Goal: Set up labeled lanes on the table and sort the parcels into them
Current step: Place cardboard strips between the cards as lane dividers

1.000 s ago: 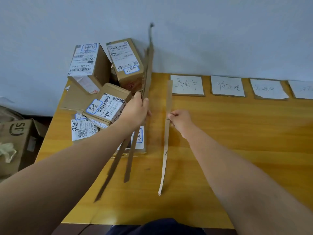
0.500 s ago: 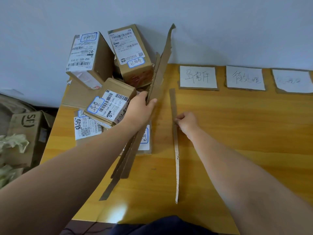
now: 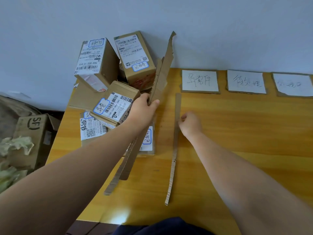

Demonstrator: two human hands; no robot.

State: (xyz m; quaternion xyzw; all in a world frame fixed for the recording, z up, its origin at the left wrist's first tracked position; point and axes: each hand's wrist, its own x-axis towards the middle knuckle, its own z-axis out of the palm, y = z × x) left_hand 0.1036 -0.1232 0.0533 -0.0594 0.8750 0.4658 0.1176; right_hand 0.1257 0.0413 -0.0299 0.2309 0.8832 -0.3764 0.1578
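Observation:
Several labelled cardboard parcels (image 3: 115, 106) are piled at the far left of the wooden table (image 3: 237, 133). My left hand (image 3: 144, 107) grips a bundle of cardboard strips (image 3: 166, 65), held slanted above the pile, top end toward the wall. One long cardboard strip (image 3: 175, 158) lies flat on the table, running from near the front edge toward the first label card (image 3: 199, 80). My right hand (image 3: 190, 124) is at the strip's right edge, curled fingertips pinching it. Two further handwritten label cards (image 3: 246, 82) (image 3: 293, 84) lie along the wall.
A brown box (image 3: 32, 133) stands on the floor left of the table with crumpled paper (image 3: 17, 146) beside it. The pale wall (image 3: 220, 31) runs along the table's far edge. Bare tabletop lies below the label cards.
The bundle in my left hand has tilted its top to the right. The single strip has swung straighter, now lying in line with the left side of the first label card.

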